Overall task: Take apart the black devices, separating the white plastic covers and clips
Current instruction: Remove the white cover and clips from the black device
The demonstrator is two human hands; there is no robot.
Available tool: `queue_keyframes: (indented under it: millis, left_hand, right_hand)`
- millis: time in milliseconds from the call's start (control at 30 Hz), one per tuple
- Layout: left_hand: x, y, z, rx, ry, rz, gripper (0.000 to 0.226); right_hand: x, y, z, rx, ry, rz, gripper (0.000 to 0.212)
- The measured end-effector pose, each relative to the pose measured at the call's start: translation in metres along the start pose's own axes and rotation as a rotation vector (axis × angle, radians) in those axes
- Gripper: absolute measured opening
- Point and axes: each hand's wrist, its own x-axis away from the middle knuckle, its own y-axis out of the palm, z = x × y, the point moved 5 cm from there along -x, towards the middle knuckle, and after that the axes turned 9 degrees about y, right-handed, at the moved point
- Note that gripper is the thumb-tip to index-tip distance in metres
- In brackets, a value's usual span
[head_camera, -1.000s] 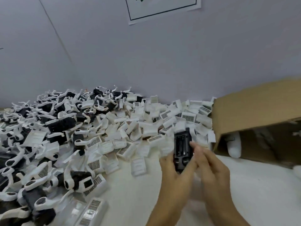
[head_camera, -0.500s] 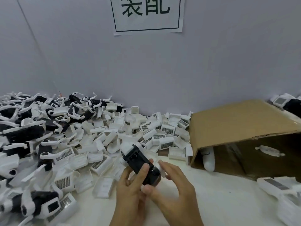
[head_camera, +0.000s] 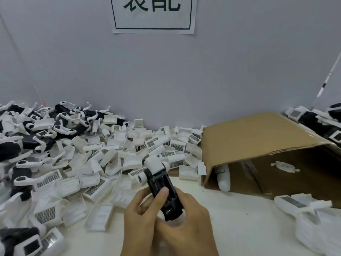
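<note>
Head view, near to far. At 6 o'clock, both hands on one black device (head_camera: 162, 191): left hand (head_camera: 142, 217) with fingers curled round its lower body and thumb pressed on the open face, right hand (head_camera: 186, 222) cupping the butt end from beneath, fingers wrapped under it. Device tilted toward 11 o'clock, white plastic cover (head_camera: 154, 164) not yet off its far end; step in hand judged to be pulling that piece free. At 4 o'clock on the tabletop (head_camera: 239, 209), a white grilled unit (head_camera: 293, 202) beside crumpled white plastic. From 9 to 12 o'clock, a broad heap of separated white covers (head_camera: 103, 169), so much work judged done. Farther, at 10 o'clock, a pile of black devices with white clips (head_camera: 60, 124) attached, so plenty judged left. At 2 o'clock, a cardboard box (head_camera: 258, 137) on its side, a few white parts inside. At 12 o'clock on the wall, a paper sign (head_camera: 153, 13), black characters cut off at the top, second one read as 配.
</note>
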Motion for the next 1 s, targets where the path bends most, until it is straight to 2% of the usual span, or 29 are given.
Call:
queue_keyframes:
  millis: [100, 233, 333, 400, 500, 600, 667, 800, 867, 933, 1000]
  left_hand:
    - [0.000, 0.000, -0.002, -0.021, 0.019, -0.012, 0.044]
    - [0.000, -0.001, -0.003, -0.005, 0.031, -0.027, 0.052]
    - [0.000, 0.001, -0.001, -0.041, 0.068, -0.049, 0.044]
    - [0.000, 0.001, 0.001, -0.069, 0.106, -0.027, 0.038]
    - [0.001, -0.001, 0.010, -0.178, 0.269, 0.004, 0.032]
    - [0.003, -0.006, 0.017, -0.460, 0.475, -0.012, 0.037]
    - [0.008, 0.002, 0.023, -0.631, 0.635, -0.055, 0.033]
    - [0.020, 0.024, 0.026, -0.783, 0.756, -0.053, 0.023]
    - [0.022, 0.026, 0.026, -0.819, 0.805, -0.060, 0.019]
    - [0.019, 0.021, 0.029, -0.840, 0.828, -0.066, 0.026]
    - [0.019, 0.022, 0.031, -0.928, 0.934, -0.125, 0.029]
  right_hand:
    - [-0.002, -0.006, 0.002, 0.013, 0.000, -0.011, 0.060]
    - [0.001, -0.001, 0.003, 0.008, 0.054, -0.080, 0.075]
    - [0.000, -0.005, -0.001, -0.001, 0.044, -0.066, 0.067]
    - [-0.002, -0.004, 0.002, -0.032, 0.071, -0.126, 0.076]
    - [0.000, -0.003, 0.004, -0.207, 0.085, -0.246, 0.092]
    - [-0.001, -0.009, 0.001, -0.326, -0.008, -0.193, 0.093]
    - [-0.002, -0.009, 0.004, -0.405, 0.028, -0.170, 0.094]
    - [-0.010, -0.010, 0.015, -0.614, 0.181, -0.117, 0.067]
    - [-0.011, -0.009, 0.017, -0.696, 0.233, -0.165, 0.060]
    - [-0.012, -0.008, 0.016, -0.690, 0.241, -0.176, 0.058]
    - [-0.013, -0.013, 0.014, -0.603, 0.222, -0.088, 0.057]
